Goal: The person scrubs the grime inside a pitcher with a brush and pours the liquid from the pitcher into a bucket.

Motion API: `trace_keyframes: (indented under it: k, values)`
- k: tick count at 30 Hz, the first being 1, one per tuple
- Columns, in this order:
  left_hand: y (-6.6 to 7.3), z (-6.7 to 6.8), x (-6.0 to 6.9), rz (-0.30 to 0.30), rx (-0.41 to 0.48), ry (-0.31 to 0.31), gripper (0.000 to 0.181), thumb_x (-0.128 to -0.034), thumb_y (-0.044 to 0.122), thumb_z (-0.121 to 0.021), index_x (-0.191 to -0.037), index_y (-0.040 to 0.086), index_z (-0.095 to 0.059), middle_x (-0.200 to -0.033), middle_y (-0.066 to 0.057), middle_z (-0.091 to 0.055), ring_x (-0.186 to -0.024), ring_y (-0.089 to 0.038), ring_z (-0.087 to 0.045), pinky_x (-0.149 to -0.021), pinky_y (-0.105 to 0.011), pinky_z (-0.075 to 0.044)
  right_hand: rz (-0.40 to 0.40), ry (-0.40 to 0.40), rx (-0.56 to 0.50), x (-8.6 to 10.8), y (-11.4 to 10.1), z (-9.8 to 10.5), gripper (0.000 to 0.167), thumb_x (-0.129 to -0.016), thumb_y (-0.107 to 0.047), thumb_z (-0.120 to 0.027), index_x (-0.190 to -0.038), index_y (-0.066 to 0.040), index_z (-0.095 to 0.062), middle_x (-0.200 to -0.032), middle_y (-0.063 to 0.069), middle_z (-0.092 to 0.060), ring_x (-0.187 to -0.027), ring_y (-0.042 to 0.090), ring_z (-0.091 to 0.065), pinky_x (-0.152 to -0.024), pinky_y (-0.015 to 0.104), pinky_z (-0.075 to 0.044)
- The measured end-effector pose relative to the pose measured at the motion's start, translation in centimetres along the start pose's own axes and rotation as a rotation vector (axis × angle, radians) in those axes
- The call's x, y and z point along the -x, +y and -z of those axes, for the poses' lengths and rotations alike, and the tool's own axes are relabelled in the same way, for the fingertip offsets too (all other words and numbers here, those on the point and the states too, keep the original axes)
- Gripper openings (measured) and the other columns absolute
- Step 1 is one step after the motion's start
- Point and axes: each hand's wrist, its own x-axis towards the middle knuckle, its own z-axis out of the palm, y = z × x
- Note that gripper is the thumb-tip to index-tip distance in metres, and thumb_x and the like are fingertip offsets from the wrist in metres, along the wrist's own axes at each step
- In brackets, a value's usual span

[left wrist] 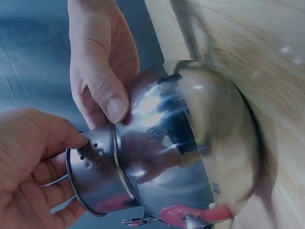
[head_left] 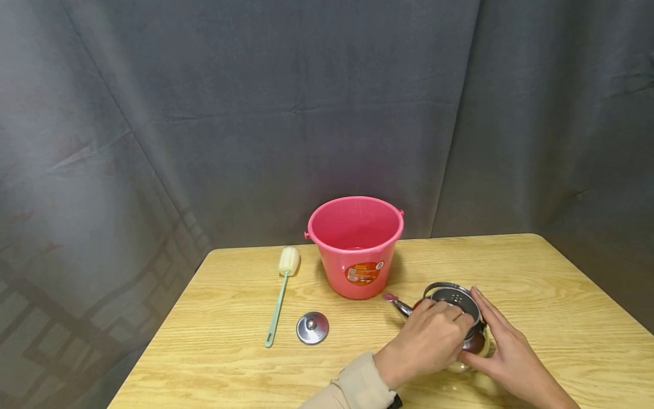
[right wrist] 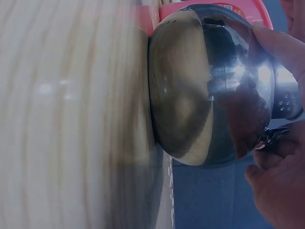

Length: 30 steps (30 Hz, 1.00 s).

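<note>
A shiny steel kettle (head_left: pixel 475 342) (left wrist: pixel 214 119) (right wrist: pixel 181 95) stands on the wooden table at the right. My left hand (head_left: pixel 429 341) (left wrist: pixel 33 162) pinches the rim of a perforated steel strainer (left wrist: pixel 102 183) (right wrist: pixel 286 98), which stands up out of the kettle's mouth. My right hand (head_left: pixel 513 352) (left wrist: pixel 102 71) grips the kettle's side, thumb and fingers apart around its upper body. The kettle's spout (head_left: pixel 402 308), with a pink tip, points left, towards the bucket. In the head view my left hand hides part of the kettle.
A pink bucket (head_left: pixel 334 264) stands at the table's back middle. A round steel lid (head_left: pixel 319 334) with a knob lies left of the kettle. Farther left lies a sponge brush (head_left: pixel 289 261) with a green handle. A grey curtain (head_left: pixel 306 113) hangs behind the table (head_left: pixel 214 363).
</note>
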Motion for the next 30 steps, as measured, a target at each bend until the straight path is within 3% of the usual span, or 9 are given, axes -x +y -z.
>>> trace_keyframes:
  k: [12, 16, 23, 27, 30]
  values:
    - [-0.1, 0.7, 0.2, 0.010, 0.003, 0.015, 0.027, -0.0846, 0.040, -0.068, -0.106, 0.024, -0.068, -0.103, 0.011, -0.065, -0.097, -0.006, -0.056, -0.086, -0.022, -0.041, 0.001, 0.010, 0.012, -0.1, 0.0, 0.0, 0.116, -0.064, -0.024, -0.091, -0.155, -0.019, -0.020, -0.154, 0.014, -0.030, -0.124, -0.017, -0.016, -0.092, 0.001, -0.012]
    - [-0.2, 0.9, 0.3, 0.017, -0.007, 0.033, 0.027, -0.0837, 0.040, -0.069, -0.105, 0.025, -0.068, -0.102, 0.011, -0.065, -0.095, -0.006, -0.056, -0.086, -0.022, -0.041, -0.022, 0.000, 0.019, 0.0, 0.0, 0.0, 0.116, -0.065, -0.026, -0.090, -0.156, -0.021, -0.018, -0.154, 0.014, -0.029, -0.131, -0.001, -0.024, -0.092, 0.001, -0.012]
    - [-0.5, 1.3, 0.6, 0.026, 0.003, 0.047, 0.028, -0.0826, 0.038, -0.070, -0.107, 0.023, -0.068, -0.102, 0.010, -0.064, -0.096, -0.007, -0.055, -0.087, -0.023, -0.041, -0.027, -0.011, 0.020, 0.0, -0.1, 0.0, 0.115, -0.066, -0.026, -0.089, -0.156, -0.020, -0.018, -0.154, 0.016, -0.028, -0.134, 0.003, -0.023, -0.092, 0.002, -0.011]
    - [-1.0, 1.7, 0.9, 0.041, 0.019, 0.043, 0.031, -0.0818, 0.037, -0.071, -0.109, 0.022, -0.068, -0.104, 0.010, -0.064, -0.098, -0.007, -0.055, -0.088, -0.023, -0.040, -0.064, -0.036, 0.016, -0.1, -0.3, 0.0, 0.115, -0.068, -0.029, -0.089, -0.156, -0.022, -0.015, -0.155, 0.017, -0.026, -0.131, 0.037, -0.034, -0.104, 0.015, -0.017]
    - [-1.3, 1.8, 1.1, 0.052, 0.018, 0.060, 0.029, -0.0832, 0.034, -0.069, -0.109, 0.022, -0.067, -0.104, 0.010, -0.064, -0.098, -0.007, -0.055, -0.087, -0.022, -0.040, -0.068, -0.028, 0.015, -0.2, -0.4, 0.0, 0.116, -0.066, -0.031, -0.089, -0.156, -0.021, -0.016, -0.155, 0.016, -0.026, -0.129, 0.043, -0.036, -0.104, 0.015, -0.017]
